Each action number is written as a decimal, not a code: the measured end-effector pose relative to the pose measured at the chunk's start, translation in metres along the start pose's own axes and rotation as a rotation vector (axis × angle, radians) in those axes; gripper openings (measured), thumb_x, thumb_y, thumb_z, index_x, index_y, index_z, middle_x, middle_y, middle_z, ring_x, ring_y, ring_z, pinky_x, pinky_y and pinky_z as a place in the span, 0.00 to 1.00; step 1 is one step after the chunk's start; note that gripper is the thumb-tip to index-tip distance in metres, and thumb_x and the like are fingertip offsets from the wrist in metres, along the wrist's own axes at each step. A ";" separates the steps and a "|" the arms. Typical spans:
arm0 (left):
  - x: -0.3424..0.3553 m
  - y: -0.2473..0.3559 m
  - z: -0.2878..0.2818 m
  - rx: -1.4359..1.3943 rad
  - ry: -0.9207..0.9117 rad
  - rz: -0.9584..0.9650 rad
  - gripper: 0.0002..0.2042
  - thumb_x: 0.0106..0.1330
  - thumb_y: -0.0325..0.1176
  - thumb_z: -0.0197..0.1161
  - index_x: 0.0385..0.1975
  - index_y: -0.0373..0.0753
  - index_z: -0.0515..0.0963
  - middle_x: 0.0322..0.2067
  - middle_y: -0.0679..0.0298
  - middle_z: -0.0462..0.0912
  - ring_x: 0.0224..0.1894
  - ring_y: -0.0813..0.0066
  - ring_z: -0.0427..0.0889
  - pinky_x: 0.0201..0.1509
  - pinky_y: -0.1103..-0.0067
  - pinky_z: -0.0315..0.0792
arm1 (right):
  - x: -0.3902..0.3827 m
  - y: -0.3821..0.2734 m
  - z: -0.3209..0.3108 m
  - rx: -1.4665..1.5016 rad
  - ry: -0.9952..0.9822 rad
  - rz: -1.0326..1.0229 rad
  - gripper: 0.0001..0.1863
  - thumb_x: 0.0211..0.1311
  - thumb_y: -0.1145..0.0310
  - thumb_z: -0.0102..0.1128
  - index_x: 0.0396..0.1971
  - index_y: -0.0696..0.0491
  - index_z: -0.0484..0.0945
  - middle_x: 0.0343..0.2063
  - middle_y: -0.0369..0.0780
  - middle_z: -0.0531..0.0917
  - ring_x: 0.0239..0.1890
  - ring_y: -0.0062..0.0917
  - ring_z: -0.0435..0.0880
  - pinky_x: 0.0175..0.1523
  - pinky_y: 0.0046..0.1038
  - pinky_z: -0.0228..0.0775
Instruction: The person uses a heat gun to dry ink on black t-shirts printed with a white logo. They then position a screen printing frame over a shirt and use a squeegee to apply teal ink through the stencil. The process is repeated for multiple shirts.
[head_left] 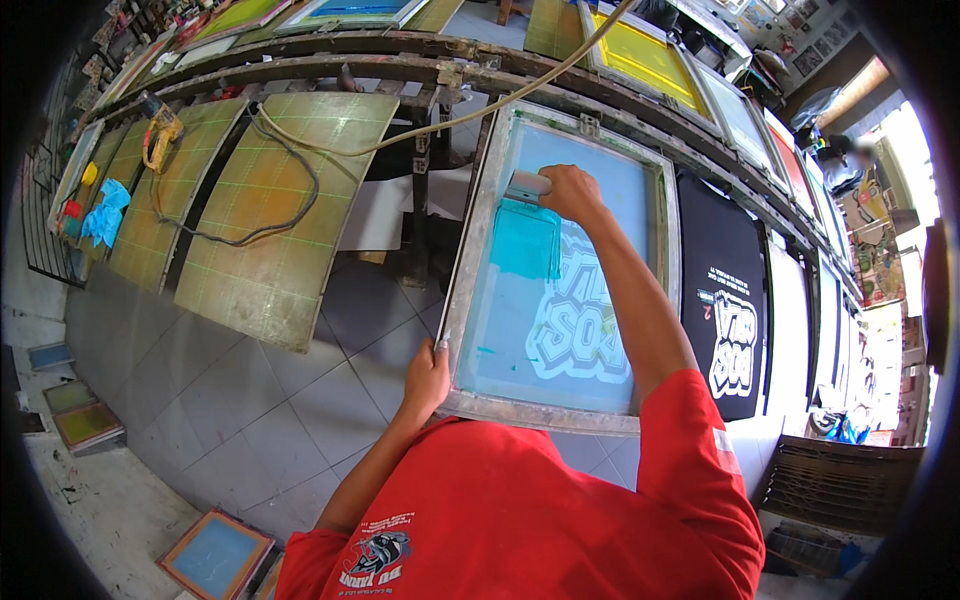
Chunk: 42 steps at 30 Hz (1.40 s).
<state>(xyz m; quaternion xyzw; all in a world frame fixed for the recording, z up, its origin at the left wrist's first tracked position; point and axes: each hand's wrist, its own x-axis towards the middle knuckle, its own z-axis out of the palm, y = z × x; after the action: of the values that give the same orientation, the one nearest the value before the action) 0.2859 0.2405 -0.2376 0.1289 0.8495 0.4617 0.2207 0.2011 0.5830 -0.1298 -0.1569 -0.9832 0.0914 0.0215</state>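
A screen printing frame (540,410) with pale blue mesh lies in front of me, block lettering showing through its lower right. My right hand (572,192) is closed round a squeegee (527,187) near the top left of the mesh. Right below the squeegee is a patch of turquoise ink (522,240), with small smears lower down. My left hand (430,375) is wrapped round the frame's left edge, near its lower corner. What lies under the mesh is mostly hidden.
Left of the frame are tilted, yellowish boards (290,200) with green lines, crossed by a cable (310,185). A yellow heat gun (160,135) and blue cloth (105,212) rest there. A black printed shirt (722,270) lies to the right. A hose (520,90) hangs overhead.
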 end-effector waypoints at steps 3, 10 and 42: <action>-0.002 0.001 0.000 -0.017 0.012 -0.006 0.18 0.68 0.43 0.42 0.32 0.31 0.68 0.22 0.47 0.75 0.28 0.46 0.75 0.33 0.63 0.66 | -0.005 0.000 0.017 0.007 0.066 0.005 0.13 0.41 0.70 0.59 0.32 0.50 0.79 0.30 0.44 0.81 0.35 0.41 0.79 0.39 0.39 0.71; -0.005 0.008 -0.005 -0.091 -0.015 -0.007 0.18 0.68 0.42 0.42 0.31 0.30 0.68 0.22 0.45 0.75 0.28 0.46 0.75 0.34 0.63 0.66 | -0.062 -0.027 0.052 -0.073 0.177 -0.039 0.11 0.43 0.73 0.57 0.31 0.50 0.77 0.29 0.40 0.78 0.35 0.36 0.80 0.38 0.35 0.73; -0.003 0.004 -0.003 -0.097 -0.026 -0.043 0.16 0.67 0.39 0.43 0.32 0.30 0.68 0.22 0.45 0.74 0.27 0.47 0.74 0.34 0.64 0.66 | -0.116 -0.051 0.038 -0.011 0.081 0.017 0.09 0.42 0.73 0.58 0.29 0.50 0.77 0.27 0.40 0.78 0.32 0.36 0.80 0.36 0.36 0.74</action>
<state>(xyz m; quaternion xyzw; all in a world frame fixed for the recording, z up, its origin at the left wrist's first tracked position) 0.2869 0.2394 -0.2320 0.1058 0.8256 0.4958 0.2477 0.2928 0.4928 -0.1588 -0.1691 -0.9806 0.0796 0.0594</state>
